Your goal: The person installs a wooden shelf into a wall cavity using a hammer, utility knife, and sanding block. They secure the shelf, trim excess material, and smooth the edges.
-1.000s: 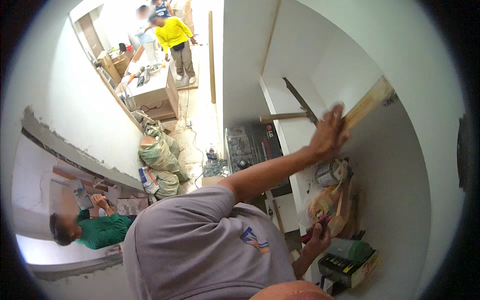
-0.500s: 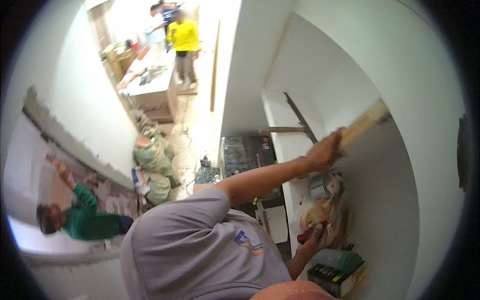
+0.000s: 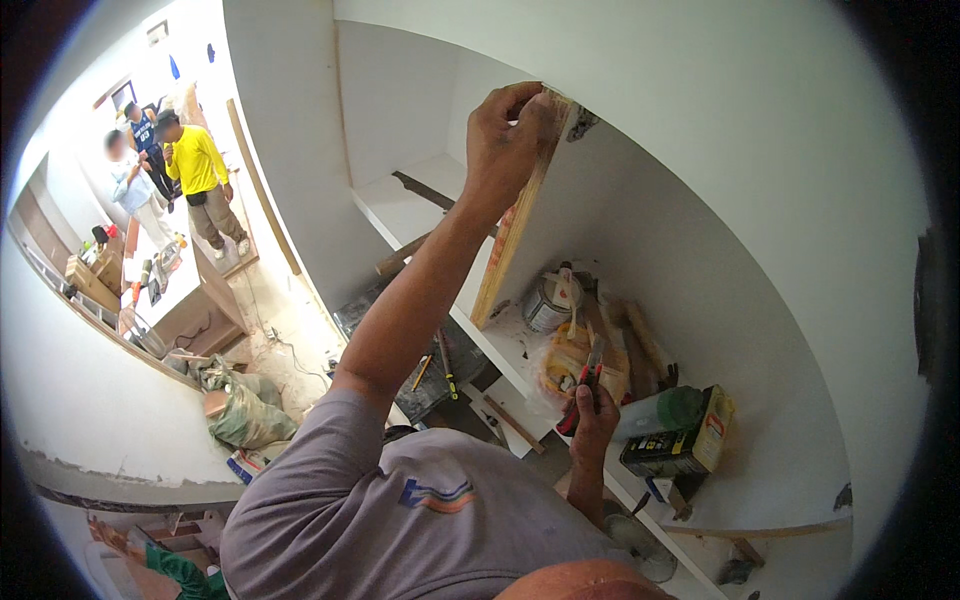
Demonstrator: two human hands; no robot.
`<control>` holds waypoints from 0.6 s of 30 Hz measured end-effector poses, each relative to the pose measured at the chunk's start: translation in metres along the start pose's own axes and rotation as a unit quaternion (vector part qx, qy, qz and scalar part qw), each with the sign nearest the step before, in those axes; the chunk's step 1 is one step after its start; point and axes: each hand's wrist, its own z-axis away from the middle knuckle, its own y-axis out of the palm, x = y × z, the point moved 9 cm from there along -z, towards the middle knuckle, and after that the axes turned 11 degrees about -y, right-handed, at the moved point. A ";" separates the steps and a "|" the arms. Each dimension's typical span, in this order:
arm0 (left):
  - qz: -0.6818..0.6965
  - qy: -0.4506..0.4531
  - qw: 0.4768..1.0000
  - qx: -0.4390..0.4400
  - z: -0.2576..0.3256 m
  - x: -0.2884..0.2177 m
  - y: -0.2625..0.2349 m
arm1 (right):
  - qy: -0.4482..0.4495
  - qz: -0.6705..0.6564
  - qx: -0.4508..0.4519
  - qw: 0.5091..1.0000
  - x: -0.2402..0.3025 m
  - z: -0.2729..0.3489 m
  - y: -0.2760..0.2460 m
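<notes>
The left hand [image 3: 508,135], raised to the upper middle of the frame, is wrapped around the top end of a long pale wooden strip [image 3: 510,235] and presses it upright against the white wall panel [image 3: 640,230] of a built-in alcove; the strip runs down and slightly left from the hand, and its lower end meets the white shelf [image 3: 500,345] in the centre of the picture. The right hand [image 3: 592,425], lower and right of centre, is closed around the red-and-black handles of a plier-like tool [image 3: 585,385], whose dark tip points up toward the clutter on the shelf; whether it is pliers or cutters is hard to tell at this size. Just above that tool lies a crumpled yellowish plastic bag [image 3: 565,365], with a round metal tin [image 3: 548,303] beside the foot of the strip. Further right on the shelf stand a green cylindrical can [image 3: 672,408] and a yellow-and-black rectangular box [image 3: 690,440], touching each other. A hand saw with a dark blade [image 3: 425,190] rests on a higher shelf in the back of the alcove. At the upper left of the frame, well apart from the work, a person in a yellow shirt [image 3: 198,165] stands on the floor with others nearby.
</notes>
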 end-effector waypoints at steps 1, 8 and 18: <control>0.002 -0.005 1.000 -0.020 -0.002 0.000 0.000 | 0.006 0.000 -0.002 1.000 0.000 0.000 0.000; 0.060 -0.060 0.994 -0.067 -0.006 0.006 0.000 | 0.021 0.000 -0.012 1.000 -0.005 -0.008 -0.004; 0.188 0.014 0.974 -0.126 -0.010 0.026 0.012 | 0.023 0.022 -0.016 0.999 -0.024 -0.018 -0.012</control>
